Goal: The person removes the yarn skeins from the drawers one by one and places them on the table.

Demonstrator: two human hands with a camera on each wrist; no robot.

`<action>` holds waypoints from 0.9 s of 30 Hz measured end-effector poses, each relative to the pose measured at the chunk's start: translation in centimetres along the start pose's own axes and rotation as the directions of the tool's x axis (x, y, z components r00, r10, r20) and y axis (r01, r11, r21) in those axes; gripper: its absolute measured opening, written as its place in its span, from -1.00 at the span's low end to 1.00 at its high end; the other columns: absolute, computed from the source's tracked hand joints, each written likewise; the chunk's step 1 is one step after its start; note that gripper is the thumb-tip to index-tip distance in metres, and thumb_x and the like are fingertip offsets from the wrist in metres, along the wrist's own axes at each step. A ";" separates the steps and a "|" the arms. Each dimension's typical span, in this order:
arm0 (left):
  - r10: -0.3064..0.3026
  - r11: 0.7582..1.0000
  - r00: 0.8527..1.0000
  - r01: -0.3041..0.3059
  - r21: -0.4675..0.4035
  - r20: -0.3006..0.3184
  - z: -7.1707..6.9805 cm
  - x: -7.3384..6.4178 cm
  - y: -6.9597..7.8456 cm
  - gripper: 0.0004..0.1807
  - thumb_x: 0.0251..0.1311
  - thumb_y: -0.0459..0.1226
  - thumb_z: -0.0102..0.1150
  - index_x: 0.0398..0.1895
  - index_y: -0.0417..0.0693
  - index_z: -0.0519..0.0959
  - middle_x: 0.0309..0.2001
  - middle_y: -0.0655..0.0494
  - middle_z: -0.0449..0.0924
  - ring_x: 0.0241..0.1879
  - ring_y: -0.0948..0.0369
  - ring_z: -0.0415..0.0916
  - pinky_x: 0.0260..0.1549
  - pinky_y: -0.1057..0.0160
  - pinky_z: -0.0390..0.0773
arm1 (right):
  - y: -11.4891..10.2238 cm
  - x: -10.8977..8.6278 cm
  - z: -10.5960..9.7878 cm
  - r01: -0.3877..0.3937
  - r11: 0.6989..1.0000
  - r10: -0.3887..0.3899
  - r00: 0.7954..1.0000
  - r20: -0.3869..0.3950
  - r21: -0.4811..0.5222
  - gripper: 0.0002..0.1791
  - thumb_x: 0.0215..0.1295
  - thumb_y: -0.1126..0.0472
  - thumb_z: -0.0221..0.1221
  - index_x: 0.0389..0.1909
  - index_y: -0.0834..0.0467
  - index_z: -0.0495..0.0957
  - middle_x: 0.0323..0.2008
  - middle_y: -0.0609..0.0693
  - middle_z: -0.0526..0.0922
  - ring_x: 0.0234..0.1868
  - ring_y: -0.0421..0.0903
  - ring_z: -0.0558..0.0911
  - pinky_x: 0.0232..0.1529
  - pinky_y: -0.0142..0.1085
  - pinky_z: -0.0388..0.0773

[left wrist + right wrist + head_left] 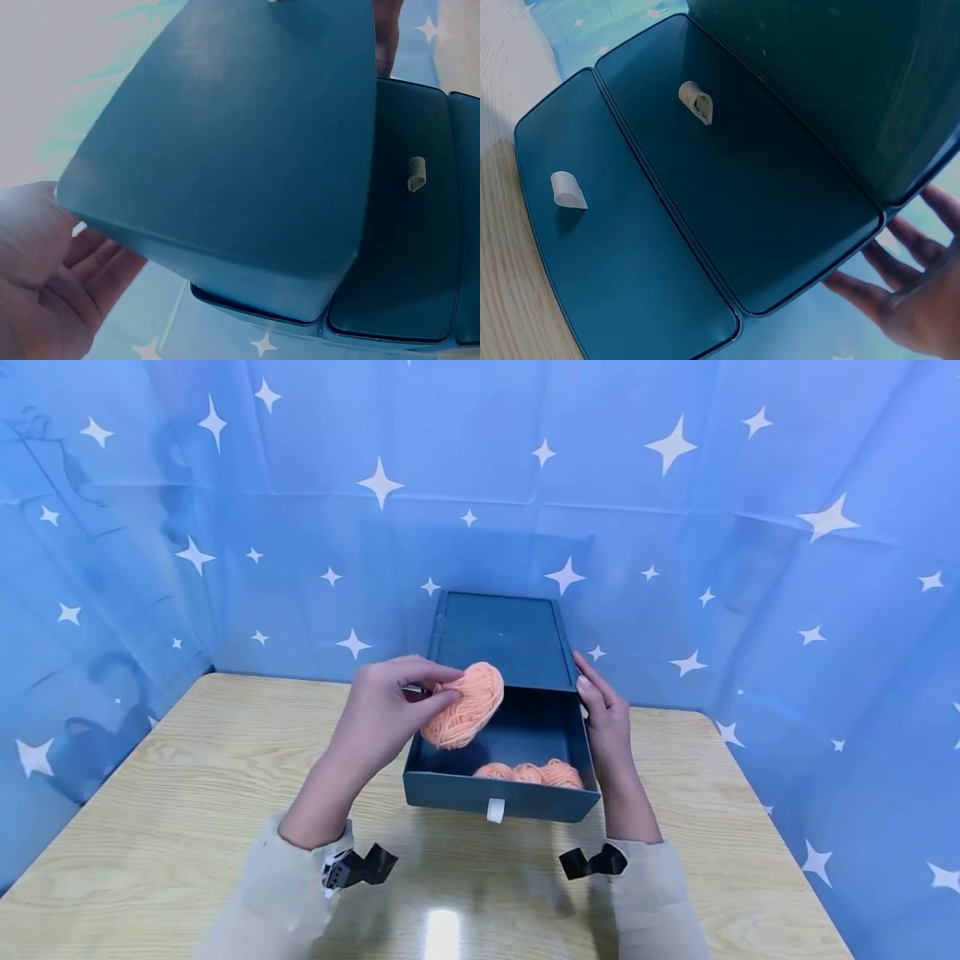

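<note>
My left hand (pixel 378 710) pinches a peach-coloured ball of yarn (pixel 468 706) between thumb and fingers, holding it over the left side of a pulled-out drawer (pixel 450 790). The drawer belongs to a dark teal drawer cabinet (pixel 498 639). Several more peach yarn balls (pixel 561 773) lie inside along its front wall. My right hand (pixel 609 722) rests against the cabinet's right side. In the right wrist view its fingers (pixel 900 274) are stretched and spread along that side. From the left wrist, the drawer's underside (pixel 225 142) hides the yarn.
Below the open drawer are two closed drawers, a middle one (pixel 735 187) and a bottom one (pixel 630 255), each with a pale pull tab. The cabinet stands at the back of a wooden table (pixel 187 827), close to a blue star-patterned curtain (pixel 480 460).
</note>
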State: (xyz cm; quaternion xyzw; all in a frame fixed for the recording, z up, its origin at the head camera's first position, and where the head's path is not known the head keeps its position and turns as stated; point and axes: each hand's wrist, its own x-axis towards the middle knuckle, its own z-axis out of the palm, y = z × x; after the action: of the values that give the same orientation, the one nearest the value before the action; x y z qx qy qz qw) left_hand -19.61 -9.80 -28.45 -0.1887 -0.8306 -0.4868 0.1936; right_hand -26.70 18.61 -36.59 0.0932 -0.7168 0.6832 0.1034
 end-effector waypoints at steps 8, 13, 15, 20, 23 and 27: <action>-0.005 0.988 0.960 -0.038 -0.147 -0.280 -1.0 -1.4 -1.6 -0.77 0.11 -0.38 0.46 -0.14 -0.13 0.78 -0.16 0.01 0.78 -0.26 0.36 0.71 -0.25 0.41 0.71 | 0.1 0.2 0.4 0.017 1.000 -0.017 1.000 0.003 -0.012 -0.51 0.59 -0.04 -0.05 0.47 -0.16 0.36 0.53 -0.08 0.31 0.53 0.04 0.31 0.42 0.21 0.33; -0.052 0.970 0.933 -0.038 -0.241 -0.357 -1.3 -2.0 -2.2 -0.78 0.08 -0.42 0.47 -0.16 -0.23 0.77 -0.17 -0.13 0.77 -0.27 0.40 0.71 -0.21 0.39 0.72 | 0.0 -0.2 0.1 -0.004 0.999 0.003 0.999 -0.033 -0.032 -0.51 0.59 -0.02 -0.06 0.47 -0.14 0.36 0.53 -0.06 0.32 0.54 0.01 0.30 0.46 0.20 0.28; -0.049 0.968 0.929 -0.047 -0.246 -0.368 -1.4 -2.0 -2.1 -0.79 0.10 -0.41 0.47 -0.17 -0.23 0.78 -0.17 -0.13 0.77 -0.28 0.38 0.72 -0.20 0.39 0.72 | 0.0 -0.4 0.0 -0.009 0.999 0.007 0.999 -0.053 -0.031 -0.51 0.58 -0.01 -0.06 0.47 -0.13 0.36 0.52 -0.06 0.33 0.55 -0.02 0.29 0.48 0.18 0.26; -0.062 0.964 0.909 -0.052 -0.259 -0.411 -2.5 -1.9 -2.2 -0.79 0.08 -0.43 0.47 -0.18 -0.21 0.78 -0.24 0.23 0.77 -0.29 0.33 0.72 -0.23 0.41 0.71 | -0.1 -0.4 0.0 0.013 0.999 -0.014 0.999 -0.044 -0.033 -0.51 0.59 0.00 -0.06 0.47 -0.13 0.36 0.53 -0.08 0.32 0.57 -0.06 0.25 0.52 0.14 0.22; -0.089 0.962 0.903 -0.032 -0.272 -0.421 -2.9 -1.9 -2.7 -0.78 0.08 -0.43 0.47 -0.17 -0.22 0.78 -0.28 0.42 0.73 -0.29 0.34 0.72 -0.24 0.43 0.71 | 0.0 -0.2 0.0 0.018 0.999 -0.020 0.999 -0.042 -0.038 -0.52 0.59 0.01 -0.07 0.47 -0.13 0.36 0.53 -0.10 0.32 0.56 -0.04 0.26 0.51 0.16 0.22; -0.109 0.973 0.891 0.003 -0.233 -0.442 -3.1 -1.8 -3.9 -0.79 0.11 -0.38 0.47 -0.16 -0.20 0.78 -0.24 0.30 0.76 -0.28 0.40 0.72 -0.24 0.45 0.70 | 0.1 0.0 0.2 0.016 0.999 -0.016 1.000 -0.027 -0.034 -0.51 0.59 0.01 -0.07 0.47 -0.13 0.35 0.53 -0.09 0.31 0.55 -0.02 0.28 0.47 0.20 0.27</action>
State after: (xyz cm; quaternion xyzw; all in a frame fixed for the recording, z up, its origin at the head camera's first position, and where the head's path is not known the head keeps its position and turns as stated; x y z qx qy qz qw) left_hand -19.63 -14.50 -30.86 -0.0671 -0.7073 -0.6138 0.3442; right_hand -26.77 18.39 -36.68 0.0880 -0.7261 0.6713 0.1201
